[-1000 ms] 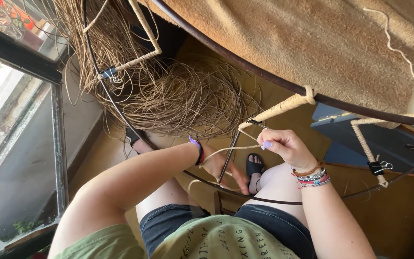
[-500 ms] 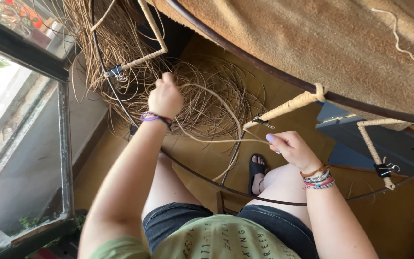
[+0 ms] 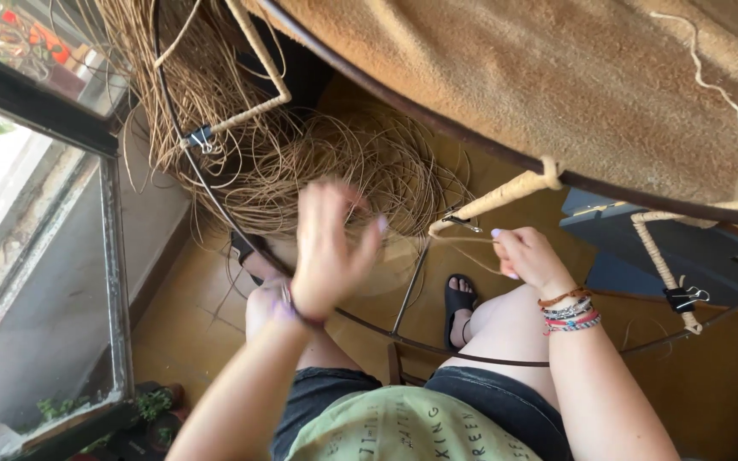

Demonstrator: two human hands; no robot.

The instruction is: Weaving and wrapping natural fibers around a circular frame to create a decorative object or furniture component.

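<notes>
Right fingers (image 3: 512,248) pinching cane strand (image 3: 463,240)

Dry straw-coloured cane strands (image 3: 360,171), dark smooth metal frame (image 3: 437,128), coarse matt tan cloth (image 3: 557,77)

A dark-framed window (image 3: 40,256) admitting daylight stands well left of the grip, an ochre floor (image 3: 190,307) lies beneath it, a tan fabric surface (image 3: 574,85) spans above, and what appears to be blue furniture (image 3: 694,256) sits right.
</notes>
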